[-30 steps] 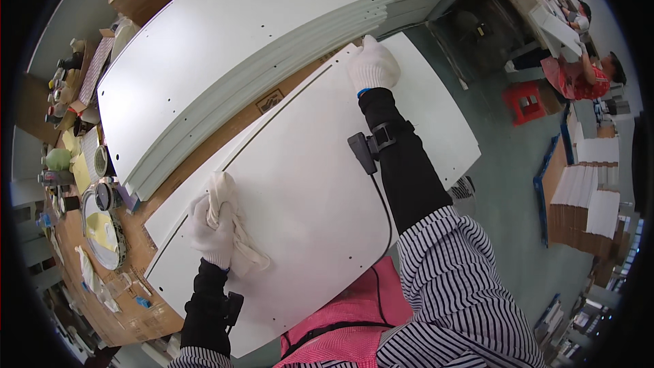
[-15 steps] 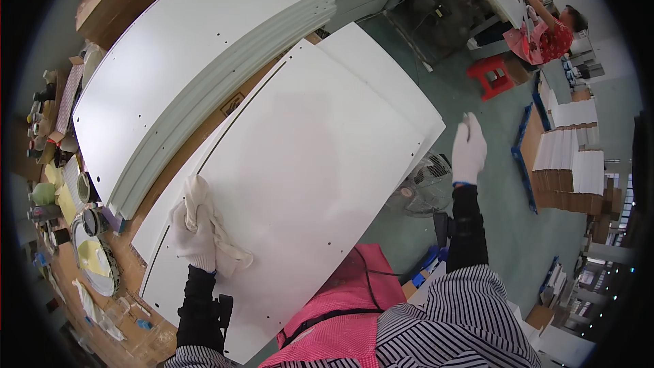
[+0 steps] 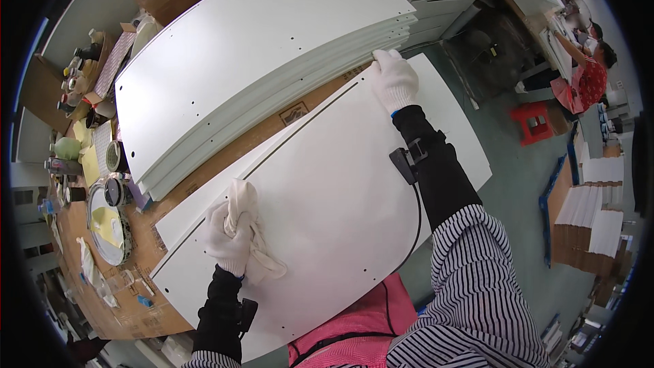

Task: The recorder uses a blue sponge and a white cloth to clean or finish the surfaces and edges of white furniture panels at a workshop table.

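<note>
A white panel (image 3: 320, 184) with a dark groove along its far edge and small drilled holes lies at a slant before me. Another white panel (image 3: 446, 95) shows from beneath it. My left hand (image 3: 227, 240), in a white knit glove, is closed on a cream cloth (image 3: 262, 259) that rests on the panel's left part. My right hand (image 3: 395, 80), gloved too, reaches across to the far right corner of the top panel. Its fingers are curled over that corner, and their tips are partly hidden.
Beyond lies a stack of white panels (image 3: 266, 34) on a cardboard-covered table (image 3: 184, 197). Jars, a round tray (image 3: 126, 249) and a yellow sponge-like pad (image 3: 105, 225) stand at left. A red stool (image 3: 533, 123) and a person in red (image 3: 591, 85) are at right.
My right hand has moved from beside the panel, over the floor, to its far right corner and closed there. The left hand keeps the cloth. The whole view has shifted.
</note>
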### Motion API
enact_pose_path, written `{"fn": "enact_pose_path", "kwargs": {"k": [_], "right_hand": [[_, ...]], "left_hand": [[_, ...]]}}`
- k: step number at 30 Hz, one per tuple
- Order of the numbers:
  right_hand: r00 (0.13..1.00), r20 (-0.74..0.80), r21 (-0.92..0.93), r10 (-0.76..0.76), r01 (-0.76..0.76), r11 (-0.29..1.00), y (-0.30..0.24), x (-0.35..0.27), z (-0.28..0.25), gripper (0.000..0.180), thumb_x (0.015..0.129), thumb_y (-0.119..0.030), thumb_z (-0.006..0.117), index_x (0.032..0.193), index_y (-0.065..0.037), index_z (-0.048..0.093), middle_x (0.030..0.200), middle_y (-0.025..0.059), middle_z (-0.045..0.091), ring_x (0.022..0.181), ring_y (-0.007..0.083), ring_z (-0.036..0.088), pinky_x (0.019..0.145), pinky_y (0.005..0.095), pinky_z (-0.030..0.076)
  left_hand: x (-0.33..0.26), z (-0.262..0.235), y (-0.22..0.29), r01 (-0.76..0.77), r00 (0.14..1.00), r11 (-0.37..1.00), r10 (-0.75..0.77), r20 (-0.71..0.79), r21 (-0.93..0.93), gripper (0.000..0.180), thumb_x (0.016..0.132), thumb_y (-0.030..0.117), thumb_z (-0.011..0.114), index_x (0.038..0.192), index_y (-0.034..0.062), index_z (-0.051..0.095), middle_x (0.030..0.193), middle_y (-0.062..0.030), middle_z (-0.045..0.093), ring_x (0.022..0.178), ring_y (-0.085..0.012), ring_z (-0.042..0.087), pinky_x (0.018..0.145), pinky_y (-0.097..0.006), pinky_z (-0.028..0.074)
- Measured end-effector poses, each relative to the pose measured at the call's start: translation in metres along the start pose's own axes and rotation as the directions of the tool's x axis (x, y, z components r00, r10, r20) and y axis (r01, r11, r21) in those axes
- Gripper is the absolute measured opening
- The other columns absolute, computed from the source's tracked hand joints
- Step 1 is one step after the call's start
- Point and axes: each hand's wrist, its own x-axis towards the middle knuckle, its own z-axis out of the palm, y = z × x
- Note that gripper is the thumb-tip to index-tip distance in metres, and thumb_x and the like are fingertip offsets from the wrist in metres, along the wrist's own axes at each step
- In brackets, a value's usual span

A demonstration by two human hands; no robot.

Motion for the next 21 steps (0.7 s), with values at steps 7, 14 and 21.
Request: {"fn": "enact_pose_path", "kwargs": {"k": [7, 14, 21], "right_hand": [[0.945, 0.023, 0.105, -0.327, 0.323, 0.940, -0.033, -0.036, -0.001, 0.021, 0.096, -0.020, 0.060, 0.114, -0.015, 0.069, 0.098, 0.0127, 0.066, 0.095, 0.0358, 0.068, 0.078, 0.0469, 0.055], [0.996, -0.075, 0.203, -0.058, 0.072, 0.976, 0.035, 0.016, -0.006, 0.028, 0.095, -0.019, 0.061, 0.114, -0.003, 0.074, 0.104, 0.0181, 0.071, 0.099, 0.0385, 0.068, 0.083, 0.0442, 0.055], [0.990, 0.022, 0.298, -0.140, 0.127, 0.946, 0.012, -0.010, -0.009, 0.026, 0.094, -0.018, 0.063, 0.114, -0.005, 0.074, 0.098, 0.0175, 0.070, 0.095, 0.0389, 0.067, 0.082, 0.0445, 0.054]], "left_hand": [[0.003, -0.002, -0.002, -0.053, 0.998, 0.997, 0.055, -0.020, 0.062, 0.026, 0.082, 0.002, 0.075, 0.108, 0.0006, 0.071, 0.110, -0.0134, 0.069, 0.098, -0.0269, 0.069, 0.086, -0.036, 0.055], [0.004, 0.006, 0.007, -0.050, 0.999, 0.999, 0.050, 0.000, 0.009, 0.026, 0.081, 0.002, 0.077, 0.106, 0.0010, 0.070, 0.108, -0.0131, 0.069, 0.096, -0.0276, 0.069, 0.085, -0.036, 0.055], [0.003, 0.001, 0.008, -0.051, 0.999, 0.998, 0.052, -0.008, 0.045, 0.026, 0.081, 0.003, 0.078, 0.105, 0.0016, 0.070, 0.108, -0.0130, 0.069, 0.095, -0.0279, 0.069, 0.083, -0.037, 0.056]]}}
